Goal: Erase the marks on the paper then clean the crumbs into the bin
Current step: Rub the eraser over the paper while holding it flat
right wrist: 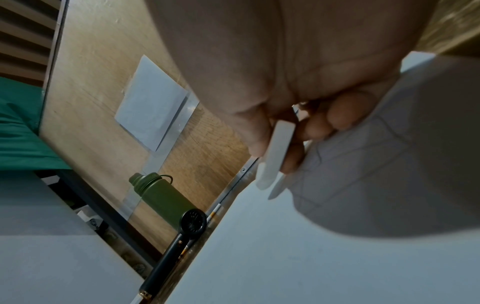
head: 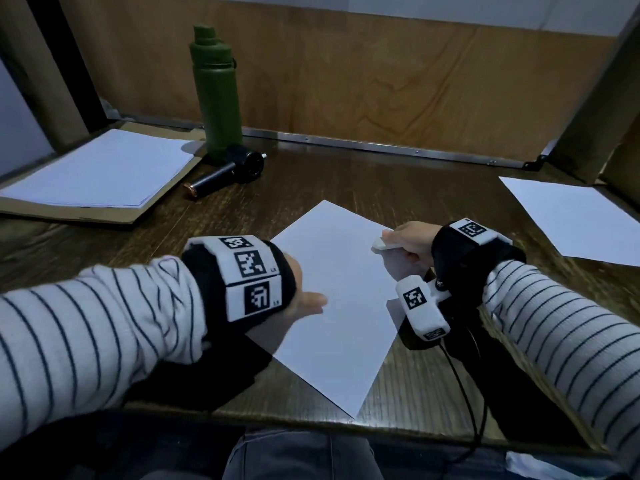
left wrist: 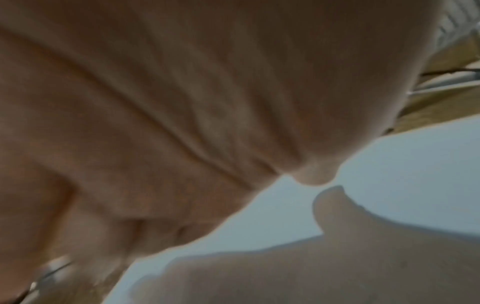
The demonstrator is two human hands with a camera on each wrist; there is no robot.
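A white sheet of paper [head: 332, 299] lies slantwise on the dark wooden table [head: 221, 216] in front of me. My right hand [head: 407, 245] pinches a flat white eraser [head: 382, 244] at the sheet's right edge; the right wrist view shows the eraser [right wrist: 274, 156] between thumb and fingers, its tip touching the paper [right wrist: 285, 257]. My left hand [head: 304, 299] lies with straight fingers on the sheet's left edge, and in the left wrist view the palm [left wrist: 182, 102] fills the frame above the paper [left wrist: 402, 174]. No marks or crumbs are plain to see.
A green bottle [head: 216, 95] stands at the back left, with a black handheld fan-like device [head: 228, 173] lying before it. A stack of paper [head: 100, 169] rests on cardboard at the left. Another sheet [head: 575, 220] lies at the right. Wooden panels wall the back.
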